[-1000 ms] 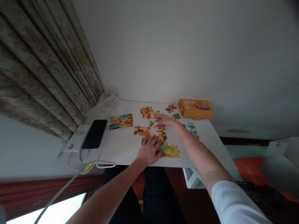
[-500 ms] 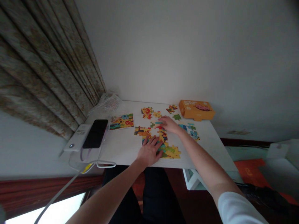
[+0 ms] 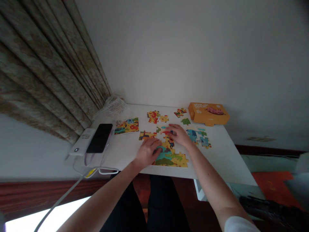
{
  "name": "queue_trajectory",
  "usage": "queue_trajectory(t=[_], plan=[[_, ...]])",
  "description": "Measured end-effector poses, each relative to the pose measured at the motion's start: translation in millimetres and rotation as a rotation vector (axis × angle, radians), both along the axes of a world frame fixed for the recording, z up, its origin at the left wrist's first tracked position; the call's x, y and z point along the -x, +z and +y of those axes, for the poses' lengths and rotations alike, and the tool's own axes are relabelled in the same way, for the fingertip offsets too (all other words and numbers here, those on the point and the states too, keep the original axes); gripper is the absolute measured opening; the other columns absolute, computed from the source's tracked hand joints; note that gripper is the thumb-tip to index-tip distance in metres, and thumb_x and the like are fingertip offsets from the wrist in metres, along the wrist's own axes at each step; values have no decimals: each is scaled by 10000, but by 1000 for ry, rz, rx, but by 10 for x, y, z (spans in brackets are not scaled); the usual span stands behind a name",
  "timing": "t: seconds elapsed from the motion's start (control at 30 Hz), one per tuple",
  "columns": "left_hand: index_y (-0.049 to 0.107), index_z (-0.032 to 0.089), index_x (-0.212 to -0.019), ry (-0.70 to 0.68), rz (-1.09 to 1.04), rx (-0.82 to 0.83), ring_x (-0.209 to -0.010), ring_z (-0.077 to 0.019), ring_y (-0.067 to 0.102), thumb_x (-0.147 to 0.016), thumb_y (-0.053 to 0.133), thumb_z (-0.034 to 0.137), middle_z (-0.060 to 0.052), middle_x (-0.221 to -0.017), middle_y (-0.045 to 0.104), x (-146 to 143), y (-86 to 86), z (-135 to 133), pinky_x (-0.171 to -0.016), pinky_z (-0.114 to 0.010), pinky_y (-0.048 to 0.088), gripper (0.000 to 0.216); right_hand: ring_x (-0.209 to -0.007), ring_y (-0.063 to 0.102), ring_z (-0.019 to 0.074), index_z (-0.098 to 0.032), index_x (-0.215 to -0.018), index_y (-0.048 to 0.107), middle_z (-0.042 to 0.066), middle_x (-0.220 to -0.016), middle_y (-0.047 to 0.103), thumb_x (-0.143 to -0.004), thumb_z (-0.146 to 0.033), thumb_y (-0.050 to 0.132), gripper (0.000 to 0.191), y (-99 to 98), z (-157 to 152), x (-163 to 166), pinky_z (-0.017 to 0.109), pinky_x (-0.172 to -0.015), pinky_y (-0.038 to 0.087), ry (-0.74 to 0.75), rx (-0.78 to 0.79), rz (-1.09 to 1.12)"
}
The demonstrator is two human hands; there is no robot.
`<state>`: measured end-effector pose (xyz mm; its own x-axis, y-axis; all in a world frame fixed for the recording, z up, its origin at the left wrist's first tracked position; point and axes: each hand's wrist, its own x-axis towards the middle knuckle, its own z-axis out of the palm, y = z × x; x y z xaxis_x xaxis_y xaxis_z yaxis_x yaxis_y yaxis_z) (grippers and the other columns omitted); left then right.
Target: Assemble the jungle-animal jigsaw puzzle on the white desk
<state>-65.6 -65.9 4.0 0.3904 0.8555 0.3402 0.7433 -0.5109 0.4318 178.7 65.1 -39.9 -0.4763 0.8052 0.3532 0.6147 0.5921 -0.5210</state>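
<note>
A partly joined jigsaw puzzle (image 3: 169,157) lies near the front edge of the white table, with a crocodile, water and a green bush on it. My left hand (image 3: 147,150) rests over its left side, fingers loosely bent and thumb apart, hiding some of it. Above the joined part, my right hand (image 3: 179,133) has its fingertips on a puzzle piece (image 3: 166,131) with red on it; the fingers partly cover it. A giraffe-coloured strip of pieces (image 3: 144,135) sits just beyond my left hand. To the right of my right hand lie blue elephant pieces (image 3: 192,135).
Farther back are lion pieces (image 3: 153,116), a yellow piece (image 3: 164,119), a green piece (image 3: 185,121) and an orange puzzle box (image 3: 209,113). On the left lie a picture card (image 3: 127,125), a black phone (image 3: 99,138), a cable (image 3: 66,193) and clear plastic wrap (image 3: 113,109).
My left hand has shifted left and away from the joined crocodile section, uncovering more of it. My right hand has moved slightly right and nearer to me. The view has shifted a little.
</note>
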Motion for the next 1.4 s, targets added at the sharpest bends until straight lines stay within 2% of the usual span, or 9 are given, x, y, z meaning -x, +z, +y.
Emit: queue_trajectory(t=[0.13,0.27,0.4,0.63,0.77,0.87,1.03,1.27,1.4], plan=[[648,249,-1326,48,177,126,-1301,-269,585,-931,624,202,-97,-1392,648,340,99,370,-1132,-469,440,398,-1202,636,277,-300,-1123,783,101,-1291,703,-929,-324,706,210,25,-13,15,504,-1061,501,18,-41,-69],[630,265,-1355,1,348,345,-1329,-259,571,-899,690,241,-76,-1428,632,539,156,715,-1158,-407,397,461,-1192,635,268,-299,-1139,779,98,-1291,700,-933,-315,700,221,31,-16,24,489,-1057,499,16,-53,-95],[639,270,-1339,-42,419,455,-1286,-258,596,-845,755,284,-71,-1377,651,527,215,926,-1086,-346,437,508,-1192,632,265,-295,-1145,775,101,-1293,697,-940,-333,693,224,14,-9,25,490,-1062,490,17,-50,-96],[622,265,-1330,33,547,625,-1190,-280,617,-658,867,225,-83,-1298,625,378,248,1160,-961,-325,493,716,-1243,601,282,-284,-1177,761,113,-1347,667,-949,-370,676,258,42,-34,27,504,-1080,473,14,-32,-127],[660,253,-1231,24,449,637,-1083,-218,647,-635,834,193,-58,-1314,597,410,169,1194,-872,-248,510,623,-1344,524,331,-271,-1292,702,142,-1452,588,-802,-545,804,571,72,-82,2,547,-1125,430,63,6,-184],[672,244,-1177,68,340,669,-999,-198,666,-669,806,212,-35,-1199,661,437,169,1150,-806,-235,509,527,-1411,453,364,-277,-1381,639,149,-1528,512,-690,-629,854,805,65,-100,-22,581,-1155,385,83,44,-221],[687,250,-1139,145,238,704,-865,-181,688,-774,723,221,-1,-987,728,402,279,1025,-718,-239,487,368,-1443,415,373,-267,-1407,615,155,-1554,478,-674,-649,854,860,69,-104,-22,580,-1182,350,74,84,-257],[584,273,-1385,40,323,569,-1275,-285,583,-750,812,363,-78,-1390,606,366,301,880,-1066,-361,444,681,-1455,401,365,-249,-1411,613,163,-1562,468,-692,-647,844,854,119,-129,-4,565,-1202,326,69,96,-283],[496,298,-1475,26,419,546,-1358,-329,505,-772,809,392,-102,-1438,555,355,300,831,-1132,-444,384,775,-1452,398,381,-260,-1415,610,165,-1566,464,-701,-658,830,847,99,-120,-13,594,-1184,334,73,93,-265]])
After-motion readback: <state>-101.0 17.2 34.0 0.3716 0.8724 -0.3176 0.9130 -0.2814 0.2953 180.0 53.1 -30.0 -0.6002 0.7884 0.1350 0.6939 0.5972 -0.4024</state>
